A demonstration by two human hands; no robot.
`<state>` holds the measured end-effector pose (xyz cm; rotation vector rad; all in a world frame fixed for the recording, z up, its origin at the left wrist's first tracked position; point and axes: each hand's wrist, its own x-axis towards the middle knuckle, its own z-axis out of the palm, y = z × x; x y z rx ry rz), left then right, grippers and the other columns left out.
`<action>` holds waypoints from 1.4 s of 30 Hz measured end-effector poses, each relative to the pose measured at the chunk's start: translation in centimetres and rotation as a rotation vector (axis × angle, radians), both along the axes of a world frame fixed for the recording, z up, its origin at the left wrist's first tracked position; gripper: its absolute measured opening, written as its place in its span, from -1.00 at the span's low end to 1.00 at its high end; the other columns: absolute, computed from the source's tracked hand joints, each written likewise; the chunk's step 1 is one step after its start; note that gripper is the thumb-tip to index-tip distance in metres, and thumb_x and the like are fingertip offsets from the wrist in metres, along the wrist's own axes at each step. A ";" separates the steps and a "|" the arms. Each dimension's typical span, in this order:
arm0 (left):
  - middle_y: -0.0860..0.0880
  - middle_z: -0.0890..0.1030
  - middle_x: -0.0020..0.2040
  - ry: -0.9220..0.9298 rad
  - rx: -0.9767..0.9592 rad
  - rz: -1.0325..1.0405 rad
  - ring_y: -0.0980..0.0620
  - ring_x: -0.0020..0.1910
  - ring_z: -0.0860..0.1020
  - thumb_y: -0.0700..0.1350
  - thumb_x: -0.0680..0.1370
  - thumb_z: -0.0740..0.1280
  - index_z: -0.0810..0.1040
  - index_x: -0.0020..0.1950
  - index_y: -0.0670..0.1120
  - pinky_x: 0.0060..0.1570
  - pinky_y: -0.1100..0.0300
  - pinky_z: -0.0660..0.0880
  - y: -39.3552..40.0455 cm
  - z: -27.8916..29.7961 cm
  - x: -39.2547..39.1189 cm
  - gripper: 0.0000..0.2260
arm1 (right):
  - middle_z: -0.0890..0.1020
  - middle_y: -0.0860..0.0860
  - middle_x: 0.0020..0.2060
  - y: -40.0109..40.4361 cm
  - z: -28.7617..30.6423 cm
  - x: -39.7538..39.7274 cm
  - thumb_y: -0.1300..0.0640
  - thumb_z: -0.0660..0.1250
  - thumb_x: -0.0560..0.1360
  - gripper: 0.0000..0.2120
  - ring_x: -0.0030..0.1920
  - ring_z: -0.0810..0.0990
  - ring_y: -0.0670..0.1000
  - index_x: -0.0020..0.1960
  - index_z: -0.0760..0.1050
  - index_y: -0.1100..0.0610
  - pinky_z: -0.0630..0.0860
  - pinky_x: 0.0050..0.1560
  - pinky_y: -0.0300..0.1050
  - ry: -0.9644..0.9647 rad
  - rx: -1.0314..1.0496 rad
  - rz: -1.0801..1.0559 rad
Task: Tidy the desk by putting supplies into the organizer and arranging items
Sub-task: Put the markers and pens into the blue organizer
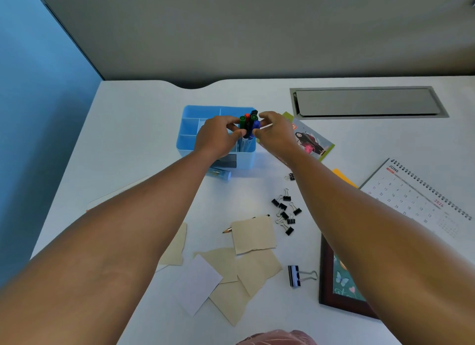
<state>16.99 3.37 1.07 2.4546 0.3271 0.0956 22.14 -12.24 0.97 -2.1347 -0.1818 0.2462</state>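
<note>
Both hands' fingers [237,133] pinch markers [248,122] standing in organizer [191,128].

White desk [144,128]: blue organizer [189,128] at 12, binder clips [284,211] center, calendar [421,198] at 3, torn paper scraps [253,234] at 6.

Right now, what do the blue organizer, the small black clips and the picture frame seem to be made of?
Blue organizer: likely molded plastic, smooth, matte, with thin even walls.
Small black clips: seemingly black painted metal bodies with shiny wire handles.
Picture frame: dark brown, slightly glossy; wood or wood-look plastic, cannot tell.
</note>
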 end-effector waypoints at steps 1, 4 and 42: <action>0.07 0.67 0.13 -0.001 0.000 0.009 0.02 0.15 0.57 0.11 0.57 0.36 0.53 0.37 0.01 -0.01 0.15 0.46 -0.1 0.0 0.1 -0.60 | 0.57 0.03 0.02 0.0 -0.1 0.0 0.24 0.42 0.48 -0.58 0.06 0.61 0.08 0.32 0.48 0.20 0.61 0.05 0.01 0.004 0.015 -0.019; 0.07 0.67 0.12 -0.011 -0.001 0.036 0.02 0.15 0.57 0.10 0.57 0.37 0.54 0.36 0.01 0.01 0.12 0.49 -0.1 -0.1 0.4 -0.61 | 0.59 0.03 -0.03 0.1 -0.3 0.1 0.23 0.42 0.48 -0.64 0.00 0.61 0.05 0.26 0.50 0.22 0.62 0.00 -0.02 -0.020 0.042 -0.070; 0.02 0.54 0.22 0.021 0.026 -0.002 0.04 0.16 0.53 0.18 0.43 0.50 0.40 0.45 0.03 -0.06 0.18 0.47 -0.5 -1.0 0.5 -0.35 | 0.57 0.12 0.15 0.6 0.8 -0.2 0.11 0.35 0.54 -0.58 0.11 0.54 0.00 0.37 0.47 0.18 0.45 -0.04 -0.21 -0.088 -0.125 0.026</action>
